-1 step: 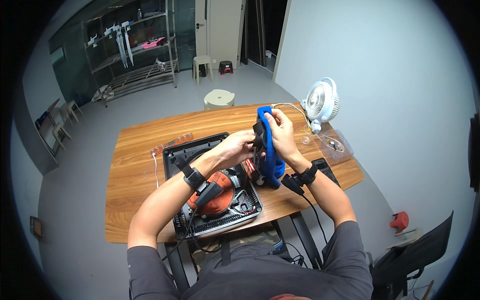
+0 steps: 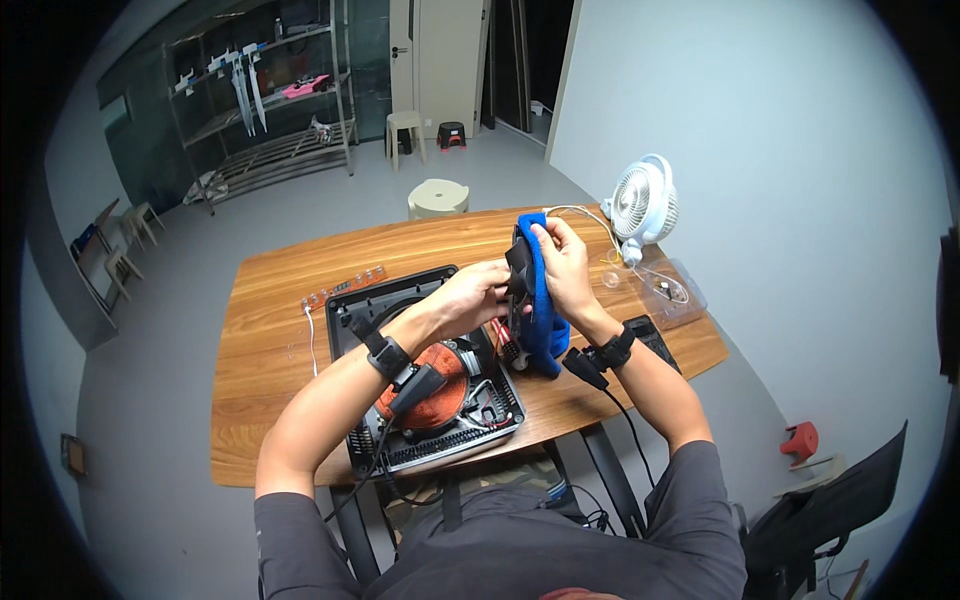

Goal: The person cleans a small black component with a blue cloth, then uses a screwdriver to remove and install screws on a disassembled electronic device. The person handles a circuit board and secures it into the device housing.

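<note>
My right hand (image 2: 562, 270) is closed on a blue cloth (image 2: 548, 350) and the black part against it, thumb near the top. My left hand (image 2: 478, 296) reaches that black part (image 2: 518, 262), which has fan-like blades and is held upright, its fingers curled at the left side of it. Below them lies an open black-cased appliance (image 2: 340, 300) with an orange copper coil (image 2: 440, 385), wires and boards inside. Red wires (image 2: 505, 335) hang by the held part. Each wrist wears a black strap with a cabled device.
A wooden table (image 2: 260, 350) carries an orange power strip (image 2: 340, 286), white fan (image 2: 640, 205), clear plastic tray (image 2: 680, 300) and dark object (image 2: 655, 345). Beyond are a metal shelf (image 2: 260, 150), door (image 2: 440, 70) and stools (image 2: 438, 198). A black chair (image 2: 820, 500) stands at right.
</note>
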### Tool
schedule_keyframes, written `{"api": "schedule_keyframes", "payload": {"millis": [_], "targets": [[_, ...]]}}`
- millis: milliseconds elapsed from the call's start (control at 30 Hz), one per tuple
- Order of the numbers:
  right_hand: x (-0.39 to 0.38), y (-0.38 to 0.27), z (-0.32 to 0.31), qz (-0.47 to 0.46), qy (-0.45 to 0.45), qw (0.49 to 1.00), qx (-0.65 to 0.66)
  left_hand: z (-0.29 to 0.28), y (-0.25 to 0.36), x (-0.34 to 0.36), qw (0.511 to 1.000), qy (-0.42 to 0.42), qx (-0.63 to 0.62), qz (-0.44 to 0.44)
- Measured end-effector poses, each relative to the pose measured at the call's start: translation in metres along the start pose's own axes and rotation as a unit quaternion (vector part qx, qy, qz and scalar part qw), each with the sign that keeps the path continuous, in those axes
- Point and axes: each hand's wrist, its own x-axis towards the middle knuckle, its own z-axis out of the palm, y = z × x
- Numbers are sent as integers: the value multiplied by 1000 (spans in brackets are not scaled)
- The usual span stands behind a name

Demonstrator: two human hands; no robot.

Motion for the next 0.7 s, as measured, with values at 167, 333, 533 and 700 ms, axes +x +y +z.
{"api": "schedule_keyframes", "payload": {"millis": [167, 333, 533, 700], "targets": [[1, -3, -3, 18, -17, 999, 49, -4, -1, 1, 1000, 4, 22, 21], [-1, -5, -10, 104, -117, 978, 141, -26, 4, 0, 997, -19, 31, 63], [5, -12, -21, 176, -182, 954, 160, 5, 17, -10, 995, 10, 96, 27], [3, 4, -16, 120, -123, 975, 144, -9, 9, -5, 994, -26, 101, 34]]}}
